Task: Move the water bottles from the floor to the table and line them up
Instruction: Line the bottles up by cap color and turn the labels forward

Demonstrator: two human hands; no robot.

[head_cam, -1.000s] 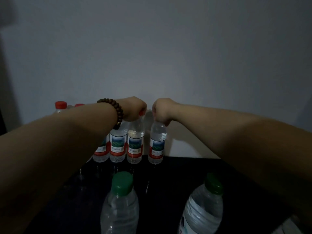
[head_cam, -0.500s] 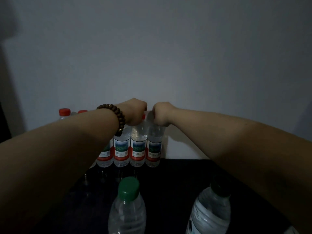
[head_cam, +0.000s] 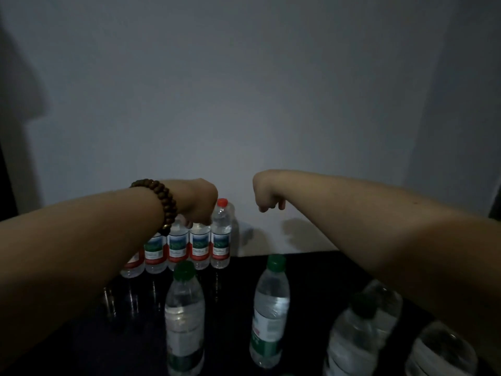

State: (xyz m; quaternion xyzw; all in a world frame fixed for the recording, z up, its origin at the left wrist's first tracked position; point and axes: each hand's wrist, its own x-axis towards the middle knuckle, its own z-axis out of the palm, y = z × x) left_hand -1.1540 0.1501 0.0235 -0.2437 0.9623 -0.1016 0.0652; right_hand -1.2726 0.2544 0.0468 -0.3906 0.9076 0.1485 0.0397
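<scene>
The red-capped bottles (head_cam: 221, 240) stand in a row at the far edge of the desk (head_cam: 311, 272). The left hand (head_cam: 199, 203) clasps one top. The right hand (head_cam: 267, 198), loosely curled and empty, hangs beyond the row's right end. The green-capped bottles (head_cam: 271, 308) stand nearer, upright.

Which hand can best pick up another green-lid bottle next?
Right, probably. The right hand holds nothing and is nearer a green-lid bottle; the left hand grips the top of a red-label bottle in the row.
</scene>
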